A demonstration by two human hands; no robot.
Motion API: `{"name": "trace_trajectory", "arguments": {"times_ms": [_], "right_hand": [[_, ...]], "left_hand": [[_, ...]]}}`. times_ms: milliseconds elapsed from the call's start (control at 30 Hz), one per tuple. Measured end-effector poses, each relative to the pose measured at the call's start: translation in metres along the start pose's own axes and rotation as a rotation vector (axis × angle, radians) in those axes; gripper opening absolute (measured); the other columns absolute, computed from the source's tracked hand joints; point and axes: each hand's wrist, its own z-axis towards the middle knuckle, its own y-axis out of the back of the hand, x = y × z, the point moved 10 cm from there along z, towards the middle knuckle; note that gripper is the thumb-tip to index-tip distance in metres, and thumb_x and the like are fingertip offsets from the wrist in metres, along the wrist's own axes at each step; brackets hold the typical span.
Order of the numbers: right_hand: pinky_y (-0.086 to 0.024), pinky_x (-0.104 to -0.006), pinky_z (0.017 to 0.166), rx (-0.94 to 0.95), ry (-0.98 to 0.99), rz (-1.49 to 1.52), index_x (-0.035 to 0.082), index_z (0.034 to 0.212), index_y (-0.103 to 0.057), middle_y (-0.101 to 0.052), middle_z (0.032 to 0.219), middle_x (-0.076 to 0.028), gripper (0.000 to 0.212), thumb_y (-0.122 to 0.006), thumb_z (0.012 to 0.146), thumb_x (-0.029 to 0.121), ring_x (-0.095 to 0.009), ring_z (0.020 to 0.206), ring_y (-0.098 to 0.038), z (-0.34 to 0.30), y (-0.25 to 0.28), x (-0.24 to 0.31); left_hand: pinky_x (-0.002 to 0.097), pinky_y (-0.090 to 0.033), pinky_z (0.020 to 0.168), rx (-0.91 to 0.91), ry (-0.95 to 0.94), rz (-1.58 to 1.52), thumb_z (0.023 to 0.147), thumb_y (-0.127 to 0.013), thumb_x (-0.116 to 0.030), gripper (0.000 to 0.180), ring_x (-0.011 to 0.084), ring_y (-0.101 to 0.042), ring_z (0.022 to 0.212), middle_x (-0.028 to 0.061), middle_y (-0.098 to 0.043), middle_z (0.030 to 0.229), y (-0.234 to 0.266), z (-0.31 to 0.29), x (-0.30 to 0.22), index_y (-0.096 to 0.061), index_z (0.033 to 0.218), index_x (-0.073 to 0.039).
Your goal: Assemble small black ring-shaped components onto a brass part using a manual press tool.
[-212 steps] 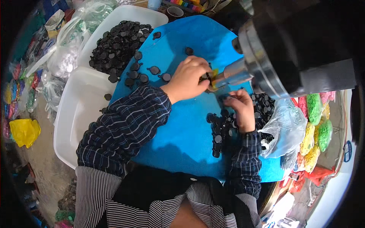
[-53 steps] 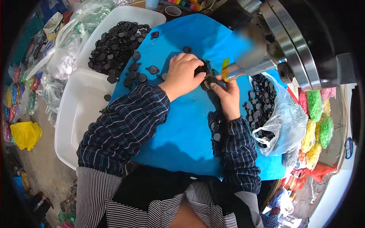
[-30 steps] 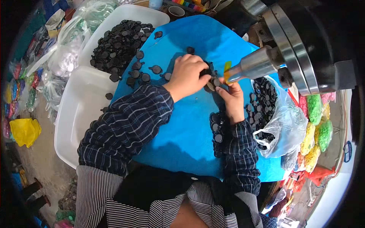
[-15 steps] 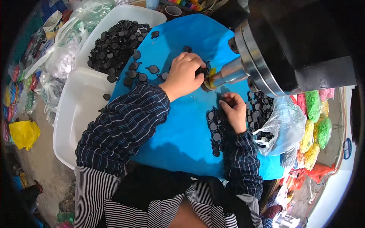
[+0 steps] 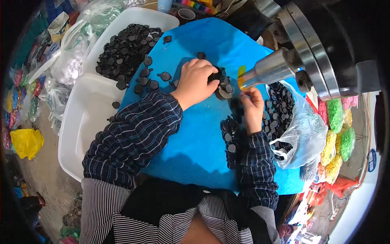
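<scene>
My left hand (image 5: 196, 84) rests on the blue work surface (image 5: 178, 138), its fingers curled round small black round pieces (image 5: 221, 77) with little tabs. Beneath these pieces is a low round base (image 5: 222, 94), partly covered. My right hand (image 5: 253, 106) is pinched closed just below the tip of a metal cylinder (image 5: 268, 69). Yellow film (image 5: 241, 76) wraps that tip. What the right fingertips hold is too small to make out. A row of black tabbed pieces (image 5: 230, 140) lies by my right wrist, and several loose ones (image 5: 164, 76) lie left of my left hand.
A white tub (image 5: 168, 20) heaped with black pieces stands at the far left, with another white tub (image 5: 67, 142) nearer. A clear plastic bag (image 5: 304, 134) of black pieces sits at right. The large black-and-silver machine head (image 5: 310, 49) overhangs the upper right. Colourful bags (image 5: 335, 118) lie beyond.
The machine head and its metal cylinder have shifted up and right, away from my left hand, uncovering black pieces on the base. My right hand has moved up and slightly right, toward the cylinder tip.
</scene>
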Motion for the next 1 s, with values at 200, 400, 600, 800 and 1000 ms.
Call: {"name": "trace_trajectory", "arguments": {"times_ms": [200,400,600,800,1000], "right_hand": [[-0.05,-0.0285,0.074,0.105,0.209,-1.049,-0.002,0.092,-0.061,-0.065,0.088,-0.011,0.022,-0.074,0.079,0.009,-0.018,0.082,-0.064,-0.008,-0.013,0.021],[-0.051,-0.0309,0.07,0.045,-0.069,-0.722,-0.003,0.092,-0.061,-0.066,0.09,-0.013,0.026,-0.077,0.076,0.01,-0.02,0.076,-0.065,-0.007,0.004,0.001],[-0.048,-0.0272,0.082,-0.084,-0.161,-0.089,-0.005,0.104,-0.064,-0.068,0.098,-0.007,0.022,-0.068,0.084,0.003,-0.014,0.086,-0.063,-0.003,0.032,-0.01],[-0.05,-0.0283,0.084,-0.006,-0.3,0.105,0.01,0.094,-0.056,-0.065,0.107,-0.004,0.019,-0.061,0.087,-0.007,-0.013,0.095,-0.06,-0.005,0.035,-0.021],[-0.05,-0.0278,0.088,0.142,-0.029,0.304,0.007,0.097,-0.059,-0.063,0.104,-0.002,0.028,-0.065,0.08,-0.015,-0.012,0.099,-0.059,0.0,-0.001,-0.013]], "left_hand": [[0.044,-0.041,0.094,-0.023,-0.007,0.012,0.08,-0.072,-0.018,0.028,0.0318,-0.054,0.109,0.0088,-0.063,0.11,0.001,-0.001,-0.002,-0.067,0.105,-0.006],[0.0442,-0.041,0.094,-0.018,-0.018,-0.013,0.079,-0.072,-0.017,0.028,0.0315,-0.054,0.109,0.0088,-0.063,0.11,0.0,-0.002,-0.002,-0.067,0.104,-0.006],[0.0443,-0.042,0.096,-0.043,-0.011,-0.039,0.077,-0.071,-0.015,0.024,0.0317,-0.054,0.11,0.0101,-0.063,0.109,0.001,-0.001,0.002,-0.067,0.099,-0.006],[0.0446,-0.041,0.098,0.032,-0.051,-0.103,0.076,-0.07,-0.015,0.027,0.0319,-0.053,0.112,0.0102,-0.062,0.112,-0.006,-0.003,-0.005,-0.068,0.101,-0.005],[0.0441,-0.039,0.097,0.073,-0.128,-0.011,0.076,-0.073,-0.021,0.027,0.03,-0.052,0.111,0.0064,-0.063,0.107,-0.016,-0.004,-0.032,-0.07,0.098,-0.006]]}}
